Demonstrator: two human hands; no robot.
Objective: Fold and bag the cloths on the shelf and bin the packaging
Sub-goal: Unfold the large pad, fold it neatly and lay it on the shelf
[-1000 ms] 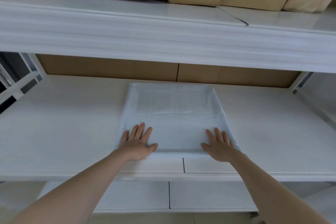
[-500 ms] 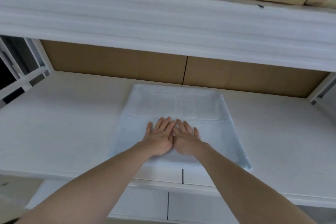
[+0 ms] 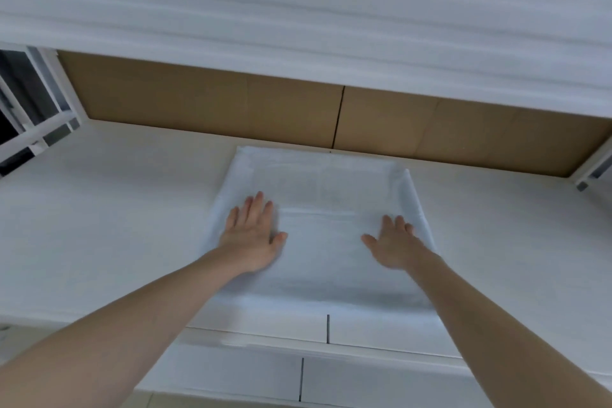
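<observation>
A pale blue cloth (image 3: 323, 195), folded into a rectangle, lies flat in the middle of the white shelf (image 3: 109, 209). Both my hands press on it, palms down with fingers spread. My left hand (image 3: 253, 235) rests on its left part. My right hand (image 3: 394, 243) rests on its right part, close to the right edge. Neither hand holds anything. A crease runs across the cloth just beyond my fingertips.
Brown cardboard (image 3: 212, 103) lines the back of the shelf. The upper shelf's thick white edge (image 3: 298, 20) hangs low overhead. White frame bars (image 3: 36, 129) stand at the far left, and a lower shelf (image 3: 298, 374) shows below the front edge.
My hands were together at the cloth's centre half a second ago; they have slid apart to its left and right sides. The view has tilted down a little.
</observation>
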